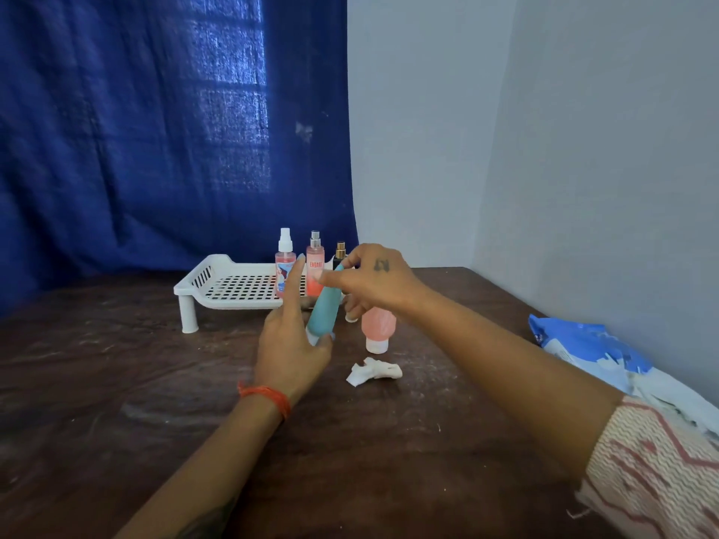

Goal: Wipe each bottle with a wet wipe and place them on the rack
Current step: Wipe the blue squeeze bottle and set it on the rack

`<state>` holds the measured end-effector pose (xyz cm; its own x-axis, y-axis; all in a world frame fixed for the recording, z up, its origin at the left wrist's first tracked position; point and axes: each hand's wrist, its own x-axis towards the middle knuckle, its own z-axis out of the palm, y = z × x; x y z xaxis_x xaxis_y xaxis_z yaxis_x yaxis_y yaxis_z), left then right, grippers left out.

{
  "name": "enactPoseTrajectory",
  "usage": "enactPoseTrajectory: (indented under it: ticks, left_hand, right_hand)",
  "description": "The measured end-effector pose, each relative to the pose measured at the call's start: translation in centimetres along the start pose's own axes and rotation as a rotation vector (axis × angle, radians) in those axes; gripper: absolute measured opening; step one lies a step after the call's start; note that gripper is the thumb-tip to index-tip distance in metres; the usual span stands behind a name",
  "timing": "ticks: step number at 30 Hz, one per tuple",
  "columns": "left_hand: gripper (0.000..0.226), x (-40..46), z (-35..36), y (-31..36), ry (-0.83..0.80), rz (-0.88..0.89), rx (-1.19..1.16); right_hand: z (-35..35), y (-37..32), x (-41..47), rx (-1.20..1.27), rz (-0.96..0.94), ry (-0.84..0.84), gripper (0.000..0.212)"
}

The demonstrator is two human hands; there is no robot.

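Teal tube (326,310) is being gripped at its cap end by left hand (288,344), index extended; its tip is being pinched by right hand (373,282) fingers (350,262).

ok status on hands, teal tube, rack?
Left hand holds teal tube at its lower end; right hand pinches its top. Used wipe lies on table. Three spray bottles on rack; pink tube waits.

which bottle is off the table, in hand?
The teal tube, tilted, held at its lower end by the left hand. The pink tube stands on its cap on the table; the three spray bottles stand on the rack.
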<state>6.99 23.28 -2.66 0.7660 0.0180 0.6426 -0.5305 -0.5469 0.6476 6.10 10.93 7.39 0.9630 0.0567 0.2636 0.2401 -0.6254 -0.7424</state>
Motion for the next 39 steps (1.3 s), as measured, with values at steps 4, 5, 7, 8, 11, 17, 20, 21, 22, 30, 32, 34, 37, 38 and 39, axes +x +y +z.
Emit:
enactPoseTrajectory:
  ticks: [4,5,7,8,11,17,20,21,22,30,32,34,37,38,39]
  left_hand:
    - [0.111,0.2,0.1,-0.4,0.015,-0.038,0.073]
    - [0.109,0.3,0.2,-0.6,0.013,-0.038,0.081]
    - [0.107,0.4,0.3,-0.9,0.005,-0.048,0.084]
    - [0.108,0.5,0.3,-1.1,-0.003,-0.062,0.077]
    - [0.115,1.0,0.2,-1.3,-0.01,-0.107,0.027]
    - [0.122,1.5,-0.3,-1.8,0.065,-0.197,-0.047]
    - [0.12,1.8,-0.3,-2.4,0.113,-0.283,-0.077]
    - [0.118,2.0,-0.3,-2.6,0.133,-0.32,-0.086]
    - [0.116,2.1,-0.3,-2.8,0.157,-0.357,-0.103]
    - [0.106,2.5,0.0,-3.3,0.25,-0.473,-0.204]
    - [0.105,2.6,0.1,-3.3,0.249,-0.473,-0.204]
    - [0.104,2.6,0.1,-3.3,0.246,-0.487,-0.206]
    - [0.103,2.6,0.1,-3.1,0.239,-0.507,-0.202]
    - [0.103,2.6,0.1,-3.1,0.237,-0.511,-0.202]
    - [0.102,2.6,0.1,-3.0,0.236,-0.515,-0.205]
  right_hand:
    - [0.5,-0.5,1.2,0.027,0.039,-0.058,0.015]
    - [0.6,-0.5,1.4,0.028,0.041,-0.063,0.014]
    - [0.7,-0.6,1.9,0.017,0.031,-0.079,0.013]
    - [0.7,-0.6,2.2,0.008,0.018,-0.091,0.011]
    - [0.7,-0.8,3.2,-0.067,-0.038,-0.146,0.024]
    - [0.6,-2.1,6.2,-0.251,-0.23,-0.216,0.031]
    - [0.6,-3.3,7.7,-0.296,-0.326,-0.232,0.03]
    - [0.6,-3.7,8.2,-0.31,-0.361,-0.226,0.03]
    - [0.7,-4.1,8.8,-0.328,-0.399,-0.214,0.03]
    - [4.1,-5.8,14.3,-0.497,-0.592,-0.133,0.032]
    - [5.1,-5.7,15.2,-0.533,-0.608,-0.135,0.033]
    - [5.9,-5.5,16.0,-0.553,-0.595,-0.144,0.033]
    - [6.9,-5.1,16.9,-0.602,-0.558,-0.176,0.033]
    - [7.0,-5.0,17.1,-0.615,-0.547,-0.185,0.033]
    - [7.2,-4.9,17.3,-0.626,-0.535,-0.194,0.033]
